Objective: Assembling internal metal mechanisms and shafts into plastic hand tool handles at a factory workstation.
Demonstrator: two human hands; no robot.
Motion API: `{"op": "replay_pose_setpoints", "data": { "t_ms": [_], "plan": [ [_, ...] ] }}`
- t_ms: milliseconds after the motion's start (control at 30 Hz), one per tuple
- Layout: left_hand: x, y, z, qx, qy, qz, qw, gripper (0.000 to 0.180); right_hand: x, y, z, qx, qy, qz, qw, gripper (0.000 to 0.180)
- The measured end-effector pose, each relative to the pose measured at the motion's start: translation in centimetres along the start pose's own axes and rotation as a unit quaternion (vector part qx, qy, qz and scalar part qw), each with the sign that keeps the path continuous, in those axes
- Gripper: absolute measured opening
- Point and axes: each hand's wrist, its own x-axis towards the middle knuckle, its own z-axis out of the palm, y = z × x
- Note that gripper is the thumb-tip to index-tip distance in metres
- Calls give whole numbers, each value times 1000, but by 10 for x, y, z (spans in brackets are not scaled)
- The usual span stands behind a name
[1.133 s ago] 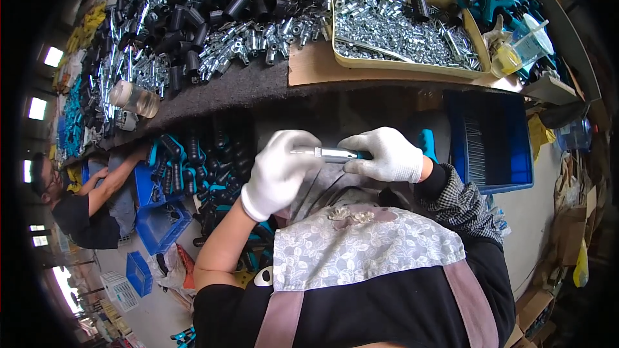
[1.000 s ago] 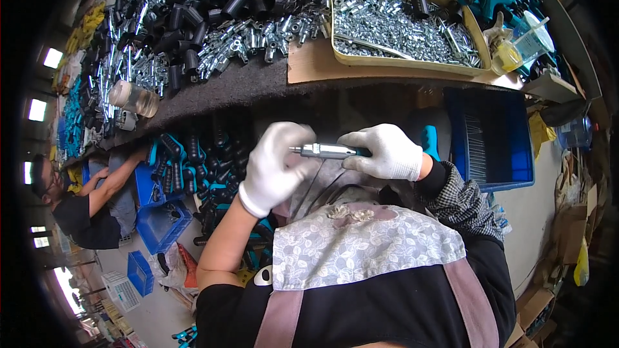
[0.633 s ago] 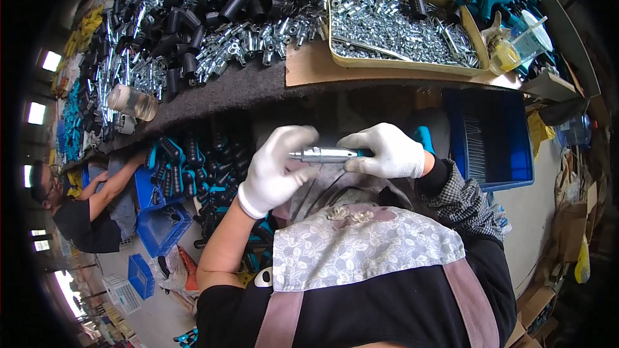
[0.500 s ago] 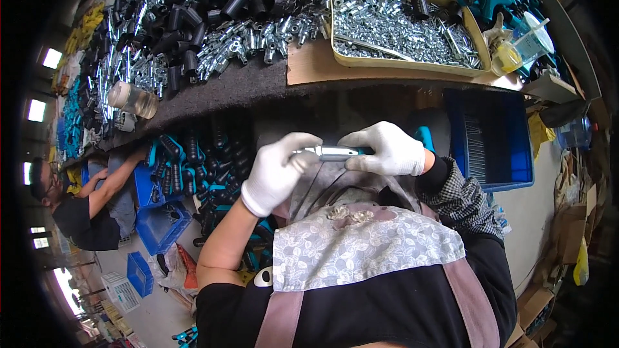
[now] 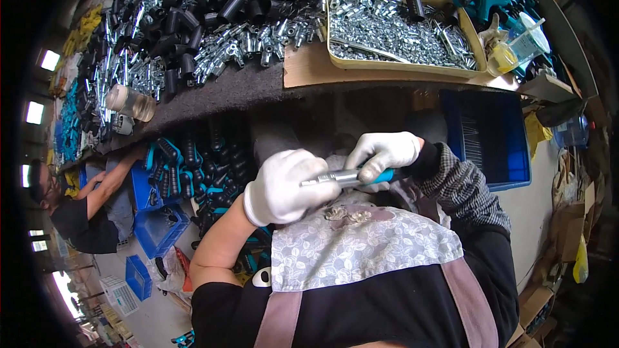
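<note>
White cotton gloves are worn on both hands. A slim metal tool with a teal handle (image 5: 351,176) is held level above the lap, below the tabletop (image 5: 232,90) edge. The right hand (image 5: 382,153) is wrapped around the teal end, seemingly to steady it, while the fingers of the left hand (image 5: 284,187) are curled closed over the steel tip. Loose silver fittings are kept close in a beige tray (image 5: 474,45).

Brown cardboard boxes (image 5: 566,232) at right floor, yellow bag (image 5: 581,259) beside
</note>
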Motion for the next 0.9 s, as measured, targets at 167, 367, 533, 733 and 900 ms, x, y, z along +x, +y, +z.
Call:
{"op": "replay_pose_setpoints", "data": {
  "t_ms": [167, 367, 533, 733, 900],
  "plan": [
    [-18, -12, 3, -117, 108, -278, 947, 48, 12, -5, 20, -298, 291, -126, 900, 39],
    [-5, -7, 8, -100, 111, -216, 965, 18, 9, -11, 25, -140, 219, 5, 966, 41],
    [4, -1, -4, -4, 0, 19, 1000, 30, 3, -6, 12, 10, -35, -37, 999, 47],
    [-17, -19, 32, -128, 143, -243, 951, 102, 6, -15, 30, 64, 289, -315, 902, 40],
    [-41, -6, 28, 28, -4, -180, 983, 77, -16, -23, 11, 341, 289, -561, 697, 36]
  ]
}}
